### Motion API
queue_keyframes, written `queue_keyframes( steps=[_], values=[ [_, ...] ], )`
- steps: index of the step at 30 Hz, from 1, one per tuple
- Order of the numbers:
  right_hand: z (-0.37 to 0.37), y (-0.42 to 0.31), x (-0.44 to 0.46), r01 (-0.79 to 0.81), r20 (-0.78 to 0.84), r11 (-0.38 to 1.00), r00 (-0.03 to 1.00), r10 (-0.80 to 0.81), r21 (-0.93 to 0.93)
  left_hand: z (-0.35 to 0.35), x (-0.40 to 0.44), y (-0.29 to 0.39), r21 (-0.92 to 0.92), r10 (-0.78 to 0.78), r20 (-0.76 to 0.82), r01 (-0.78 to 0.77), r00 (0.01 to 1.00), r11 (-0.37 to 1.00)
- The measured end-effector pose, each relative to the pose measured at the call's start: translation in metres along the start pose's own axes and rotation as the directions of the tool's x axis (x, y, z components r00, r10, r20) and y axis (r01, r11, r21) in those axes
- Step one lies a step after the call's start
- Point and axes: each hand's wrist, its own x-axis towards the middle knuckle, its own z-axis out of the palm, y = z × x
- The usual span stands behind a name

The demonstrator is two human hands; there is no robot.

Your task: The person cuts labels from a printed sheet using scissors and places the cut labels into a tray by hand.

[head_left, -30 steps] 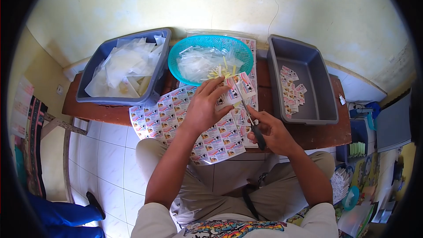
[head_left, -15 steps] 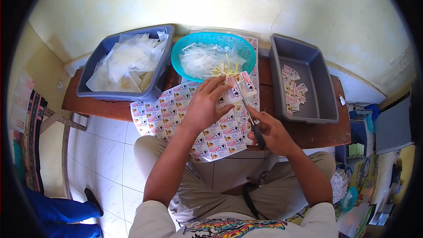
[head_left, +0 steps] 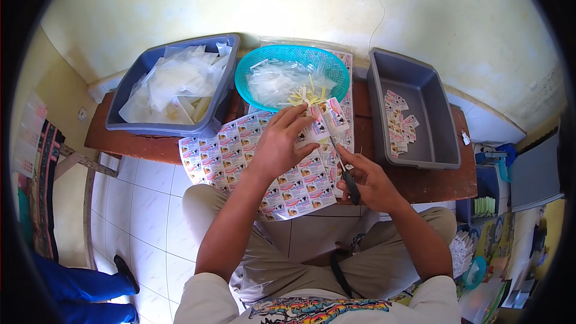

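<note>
Cutting labels: part-way, much of the sheet still joined

Left hand: fingers and thumb curled on a label strip, holding it above the worktop's front half, just off the near rim of the teal basket. Right hand: closed round the dark handle of the scissors, blades up against the strip. Cannot tell whether the blades are closed.

Done, so far as I can see: a small heap of separate labels along the left wall of the right-hand grey tub, at the worktop's right end. Left: the large label sheet, its rows joined, overhanging the worktop's front edge. I judge most of the work remains. Yellowish trimmings sit at the basket's near right side.

Print: each label repeats a black-and-white cow, a pink band and an orange-brown figure. Lettering too small to read; no brand made out. The colourful graphic on my shirt is likewise illegible.
</note>
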Motion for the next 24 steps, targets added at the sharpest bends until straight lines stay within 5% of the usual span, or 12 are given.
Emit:
queue_keyframes(
  steps=[24],
  values=[
    [0.004,0.012,0.001,0.004,0.014,0.999,1.000,-0.004,0.037,0.000,-0.013,0.000,-0.048,-0.009,0.011,0.010,1.000,0.999]
  ],
)
